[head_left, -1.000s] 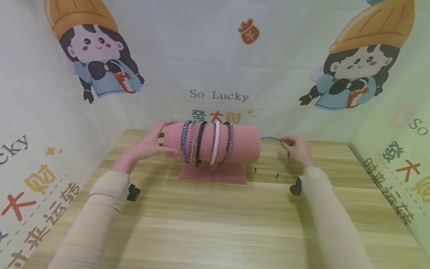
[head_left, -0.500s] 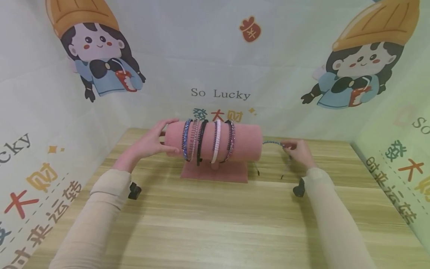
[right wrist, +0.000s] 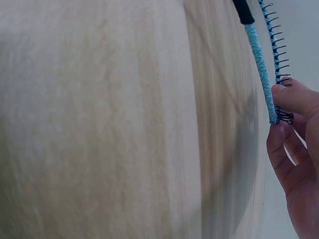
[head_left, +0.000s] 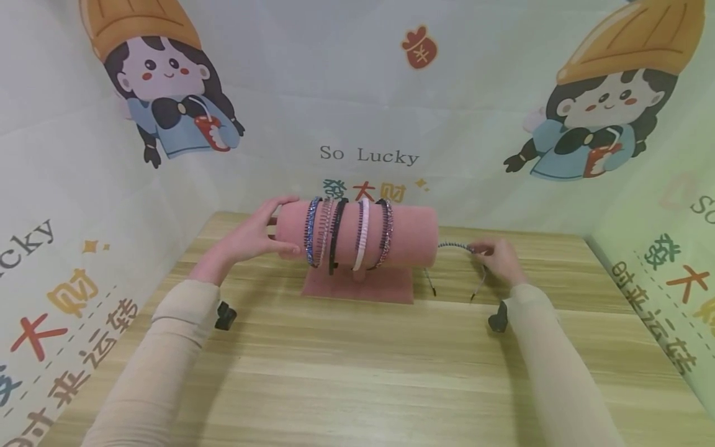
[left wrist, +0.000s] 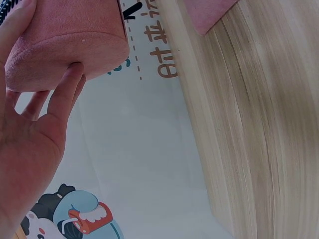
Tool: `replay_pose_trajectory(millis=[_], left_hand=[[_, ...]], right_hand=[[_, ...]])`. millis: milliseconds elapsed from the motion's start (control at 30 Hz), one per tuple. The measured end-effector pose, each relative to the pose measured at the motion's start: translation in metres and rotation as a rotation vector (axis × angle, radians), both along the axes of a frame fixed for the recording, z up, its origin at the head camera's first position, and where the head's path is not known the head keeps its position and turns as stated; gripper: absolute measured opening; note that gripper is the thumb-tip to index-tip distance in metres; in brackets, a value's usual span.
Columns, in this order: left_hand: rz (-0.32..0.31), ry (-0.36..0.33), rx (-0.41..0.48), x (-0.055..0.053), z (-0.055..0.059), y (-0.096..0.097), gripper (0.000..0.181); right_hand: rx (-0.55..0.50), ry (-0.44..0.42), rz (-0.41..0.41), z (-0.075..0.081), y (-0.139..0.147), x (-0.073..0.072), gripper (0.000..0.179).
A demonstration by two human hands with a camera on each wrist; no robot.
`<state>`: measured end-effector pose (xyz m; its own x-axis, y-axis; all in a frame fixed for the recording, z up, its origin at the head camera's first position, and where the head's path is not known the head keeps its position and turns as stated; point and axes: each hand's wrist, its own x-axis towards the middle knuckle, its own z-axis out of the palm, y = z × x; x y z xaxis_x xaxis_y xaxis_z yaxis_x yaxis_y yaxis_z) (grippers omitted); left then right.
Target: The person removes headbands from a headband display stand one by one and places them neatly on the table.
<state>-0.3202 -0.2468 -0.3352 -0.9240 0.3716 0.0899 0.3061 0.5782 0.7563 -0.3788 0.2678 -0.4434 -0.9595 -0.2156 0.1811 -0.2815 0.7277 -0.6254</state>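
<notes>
Two grips were noted: left hand (head_left: 252, 233) on the pink stand (head_left: 349, 231), right hand (head_left: 499, 258), off its right end, on a light-blue headband (right wrist: 260, 64) whose teeth (right wrist: 285, 117) could snag if tilted.

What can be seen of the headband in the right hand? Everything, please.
The headband is slim and arched, with a textured, cord-like light-blue wrap, dark looped teeth along part of its length and dark tips at both ends. The right hand pinches it at one side, arch up, ends down, above the wooden table at the right end of the pink display roll. Whether it touches the roll, I can't tell.
</notes>
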Motion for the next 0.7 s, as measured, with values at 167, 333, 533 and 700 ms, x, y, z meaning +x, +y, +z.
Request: replay_pose_trajectory(millis=[167,333,533,700], left_hand=[[-0.006,0.000,0.004,0.0004,0.0010,0.0005,0.101],[0.001,-0.007,0.012,0.0018,0.0010,0.0007,0.099],[0.002,-0.011,0.004,0.0022,0.0003,0.0013,0.100],[0.002,-0.011,0.019,0.0016,0.0005,0.0013,0.100]], right_hand=[[0.005,-0.015,0.000,-0.0045,0.0004,-0.0004,0.026],[0.017,-0.037,0.007,-0.0075,-0.0015,-0.0009,0.027],[0.016,-0.048,0.009,-0.0083,-0.0032,-0.0007,0.027],[0.010,-0.054,0.002,-0.0077,-0.0044,0.0003,0.027]])
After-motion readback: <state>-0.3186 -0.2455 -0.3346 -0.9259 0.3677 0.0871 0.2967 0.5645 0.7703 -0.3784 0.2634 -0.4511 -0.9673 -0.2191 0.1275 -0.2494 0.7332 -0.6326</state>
